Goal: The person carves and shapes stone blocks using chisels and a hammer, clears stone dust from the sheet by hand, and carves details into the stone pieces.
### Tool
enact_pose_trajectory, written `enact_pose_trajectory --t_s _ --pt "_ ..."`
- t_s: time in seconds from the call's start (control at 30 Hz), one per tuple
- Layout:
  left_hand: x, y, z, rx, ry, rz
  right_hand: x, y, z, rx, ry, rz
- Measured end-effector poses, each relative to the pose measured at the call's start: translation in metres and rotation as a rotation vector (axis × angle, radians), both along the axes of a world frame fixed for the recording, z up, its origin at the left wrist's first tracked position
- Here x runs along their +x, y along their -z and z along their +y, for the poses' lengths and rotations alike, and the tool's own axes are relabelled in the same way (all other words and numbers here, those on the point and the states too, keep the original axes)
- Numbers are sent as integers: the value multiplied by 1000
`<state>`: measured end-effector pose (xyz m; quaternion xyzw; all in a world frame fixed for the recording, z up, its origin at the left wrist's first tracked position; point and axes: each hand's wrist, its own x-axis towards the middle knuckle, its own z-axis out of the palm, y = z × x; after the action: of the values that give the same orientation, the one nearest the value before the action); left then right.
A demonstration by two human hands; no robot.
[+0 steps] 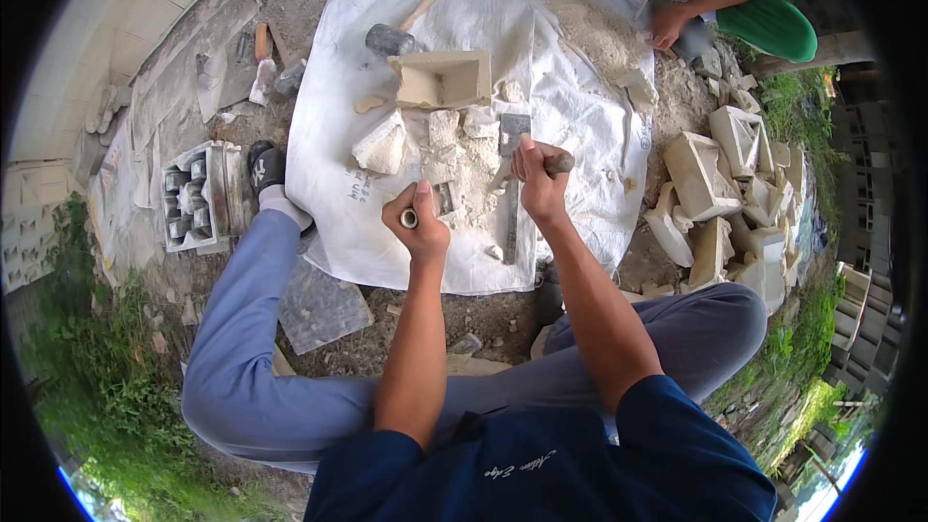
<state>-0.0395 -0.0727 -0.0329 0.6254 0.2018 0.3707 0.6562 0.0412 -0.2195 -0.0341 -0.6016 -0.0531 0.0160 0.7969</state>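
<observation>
My left hand (pixel 418 219) is closed round a short tool handle with a round, ring-like end (pixel 409 218). Its working end is hidden behind my fingers, beside a small pale stone piece (pixel 445 199). My right hand (pixel 541 177) grips a dark round-ended handle (pixel 559 163); I cannot make out what kind of tool it belongs to. A long flat grey metal bar (pixel 511 222) lies just left of that hand, with a wider dark block (pixel 515 128) at its far end. Pale rubble and powder (pixel 476 174) spread between both hands.
Beyond the rubble sit a hollow pale stone box (pixel 443 79) and a mallet (pixel 391 40) on the white sheet (pixel 333 68). A broken chunk (pixel 381 143) lies left. Carved blocks (pixel 701 174) pile up at right. Another person's hand (pixel 667 26) works at far right.
</observation>
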Motion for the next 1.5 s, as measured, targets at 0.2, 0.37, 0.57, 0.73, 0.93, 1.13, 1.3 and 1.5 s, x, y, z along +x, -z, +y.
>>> enact_pose_trajectory --t_s 0.2,0.37,0.57,0.73,0.93,1.13,1.3,1.5 --pt "8 -4 0 96 150 80 2 31 23 -263 -33 66" --pt "21 8 -4 7 -7 15 8 42 15 -332 -177 106" --pt "7 60 13 40 95 49 10 10 36 -342 -186 -40" --pt "17 59 21 103 97 -5 18 17 33 -240 -67 116" --pt "26 35 22 -20 39 -56 16 18 35 -375 -97 -81" --pt "38 14 21 24 122 16 28 32 25 -91 -172 57" --pt "42 24 40 19 92 79 29 -21 47 -360 -228 -133" --pt "44 32 38 121 -5 -29 21 -10 45 -362 -204 -67"
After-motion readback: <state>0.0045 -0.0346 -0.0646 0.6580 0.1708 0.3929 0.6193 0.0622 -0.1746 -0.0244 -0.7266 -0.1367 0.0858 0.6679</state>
